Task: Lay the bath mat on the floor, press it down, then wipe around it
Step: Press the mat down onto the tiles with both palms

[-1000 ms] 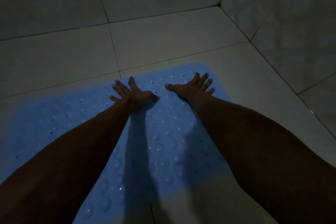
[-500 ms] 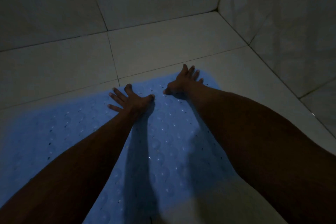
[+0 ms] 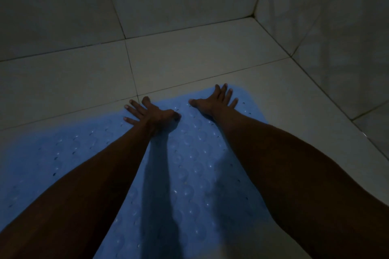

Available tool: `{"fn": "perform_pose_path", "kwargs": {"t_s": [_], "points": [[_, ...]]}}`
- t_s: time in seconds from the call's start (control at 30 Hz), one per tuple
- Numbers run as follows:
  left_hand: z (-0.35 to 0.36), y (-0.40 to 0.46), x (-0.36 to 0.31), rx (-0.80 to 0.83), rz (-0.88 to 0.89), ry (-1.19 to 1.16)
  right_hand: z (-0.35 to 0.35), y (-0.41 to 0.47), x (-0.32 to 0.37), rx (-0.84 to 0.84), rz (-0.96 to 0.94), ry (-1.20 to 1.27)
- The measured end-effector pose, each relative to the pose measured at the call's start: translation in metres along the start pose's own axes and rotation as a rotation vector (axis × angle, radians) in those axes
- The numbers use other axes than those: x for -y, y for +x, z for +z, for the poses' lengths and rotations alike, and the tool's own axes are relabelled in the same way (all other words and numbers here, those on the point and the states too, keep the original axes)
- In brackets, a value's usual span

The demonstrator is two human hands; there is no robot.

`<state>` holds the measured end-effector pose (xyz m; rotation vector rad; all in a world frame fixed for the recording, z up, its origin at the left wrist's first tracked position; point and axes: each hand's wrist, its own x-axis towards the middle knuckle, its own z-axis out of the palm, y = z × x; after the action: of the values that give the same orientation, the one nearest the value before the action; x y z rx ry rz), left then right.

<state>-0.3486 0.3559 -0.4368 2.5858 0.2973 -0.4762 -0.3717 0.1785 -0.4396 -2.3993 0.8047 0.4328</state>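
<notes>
The blue bath mat [image 3: 189,164] lies flat on the tiled floor [image 3: 189,59], close to the corner where two walls [image 3: 326,17] meet. Both hands press on its far edge with fingers straight and spread, gripping nothing: the left hand [image 3: 150,112] beside the right hand [image 3: 214,101]. In the dim light, the left fingertips seem to reach just past the mat's edge.

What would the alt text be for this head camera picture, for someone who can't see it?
Two bare arms reach forward, the left hand and right hand pressing flat with spread fingers on the far edge of a blue bath mat. The mat lies on a dim tiled floor near a wall corner.
</notes>
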Motion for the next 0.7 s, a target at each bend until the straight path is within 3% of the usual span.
{"fn": "perform_pose_path", "kwargs": {"t_s": [0.4, 0.57, 0.7], "points": [[0.008, 0.002, -0.010, -0.088, -0.112, -0.080, 0.001, 0.005, 0.019, -0.094, 0.013, 0.057], [-0.002, 0.015, -0.009, -0.003, -0.105, -0.115, 0.005, 0.006, 0.018, -0.144, -0.032, 0.086], [0.000, 0.014, -0.016, -0.036, -0.119, -0.108, 0.016, 0.008, 0.012, -0.211, -0.036, 0.045]]}}
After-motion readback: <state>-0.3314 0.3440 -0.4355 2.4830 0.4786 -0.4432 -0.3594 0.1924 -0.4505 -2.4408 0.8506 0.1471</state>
